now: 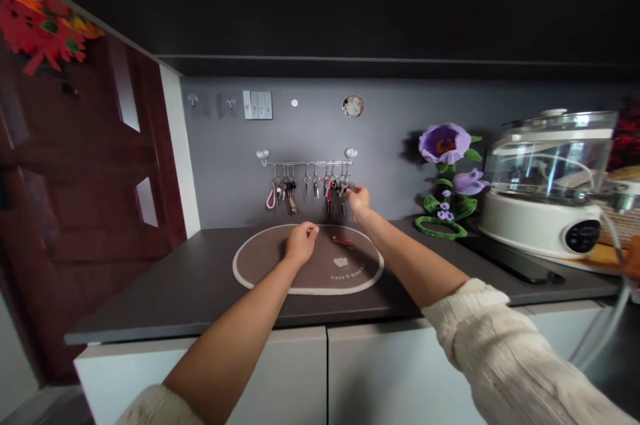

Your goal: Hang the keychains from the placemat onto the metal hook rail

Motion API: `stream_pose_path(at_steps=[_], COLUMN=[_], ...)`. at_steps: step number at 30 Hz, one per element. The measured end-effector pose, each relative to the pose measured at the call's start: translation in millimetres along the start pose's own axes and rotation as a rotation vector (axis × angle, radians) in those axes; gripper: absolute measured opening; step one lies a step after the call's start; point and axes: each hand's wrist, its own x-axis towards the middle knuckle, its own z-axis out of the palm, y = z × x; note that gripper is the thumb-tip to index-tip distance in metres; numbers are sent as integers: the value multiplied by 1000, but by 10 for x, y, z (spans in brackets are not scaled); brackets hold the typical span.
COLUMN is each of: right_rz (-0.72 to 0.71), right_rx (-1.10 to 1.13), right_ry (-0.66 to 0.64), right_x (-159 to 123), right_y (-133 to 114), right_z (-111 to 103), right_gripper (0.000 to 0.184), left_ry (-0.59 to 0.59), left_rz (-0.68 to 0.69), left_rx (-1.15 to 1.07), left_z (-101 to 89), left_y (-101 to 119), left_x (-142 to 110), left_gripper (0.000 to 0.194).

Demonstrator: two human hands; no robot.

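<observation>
My right hand (359, 202) reaches to the right end of a clear hook rail (307, 163) on the wall. Its fingers are pinched together at the rightmost bunch of keys (343, 189), touching it. Lower down, my left hand (301, 243) is curled closed above a brown oval mat (265, 268) with a pale rim. Whatever its fingers may hold is hidden. On the mat lies a small red object (342, 241), perhaps a folding knife. Several more key bunches hang along the rail, one with a pink loop (271, 197) at the left.
Purple felt flowers (445, 145) stand right of the mat, beside a white appliance with a clear top (540, 218). A black phone-like slab (520, 263) lies on the dark counter (165, 278). A dark shelf (320, 18) overhangs. At the left is a brown door (95, 178).
</observation>
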Motion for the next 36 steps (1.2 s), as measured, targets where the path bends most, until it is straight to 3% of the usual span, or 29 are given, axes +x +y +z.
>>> stream_pose_path(at_steps=[11, 16, 19, 23, 36], right_rz=[-78, -132, -279, -342, -344], right_rx=[-81, -359, -597, -739, -738], right_ry=[-410, -601, -613, -647, -669], right_x=[-577, -645, -649, -655, -670], right_y=[316, 425, 404, 389, 419], right_z=[-318, -422, -444, -439, -407], right_gripper=[12, 6, 7, 13, 14], left_ry=[-21, -57, -82, -107, -121], left_rz=[24, 14, 4, -19, -11], left_rx=[-45, -47, -27, -24, 4], left_z=[-18, -45, -60, -57, -33], left_y=[-12, 12, 33, 28, -39], left_x=[8, -12, -26, -25, 11], left_gripper=[15, 14, 13, 13, 14])
